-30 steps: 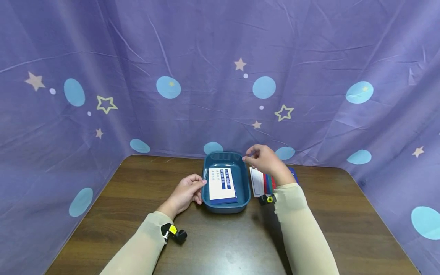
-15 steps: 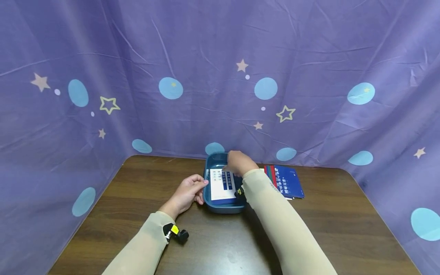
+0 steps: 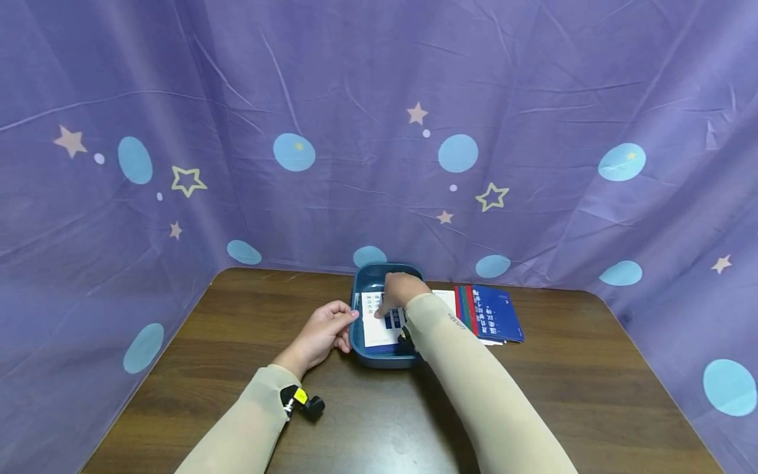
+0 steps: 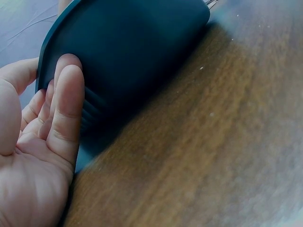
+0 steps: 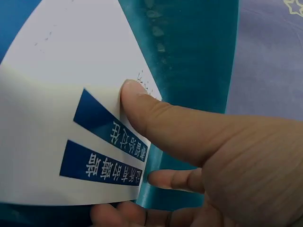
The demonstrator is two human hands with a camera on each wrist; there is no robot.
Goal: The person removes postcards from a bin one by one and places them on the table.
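Note:
A dark teal plastic bin (image 3: 385, 361) stands on the table near the curtain. My left hand (image 3: 320, 329) holds its left side, the thumb over the rim and the other fingers along the outer wall (image 4: 128, 61) in the left wrist view. Inside the bin lies a white card (image 3: 373, 334) with blue printed blocks, over something blue. My right hand (image 3: 404, 291) reaches in and pinches the card's far edge. In the right wrist view the right thumb (image 5: 156, 118) presses on the white card (image 5: 52, 109), with fingers at and under its edge.
Right of the bin, overlapping cards or booklets lie on the wooden table (image 3: 592, 382): a blue one (image 3: 500, 316) with white writing, red and green ones, and a white one (image 3: 445, 300). A purple curtain (image 3: 379, 85) rises behind the table.
My right hand has moved left and down from over the cards on the right into the bin, onto the white card. The left hand keeps its place at the rim.

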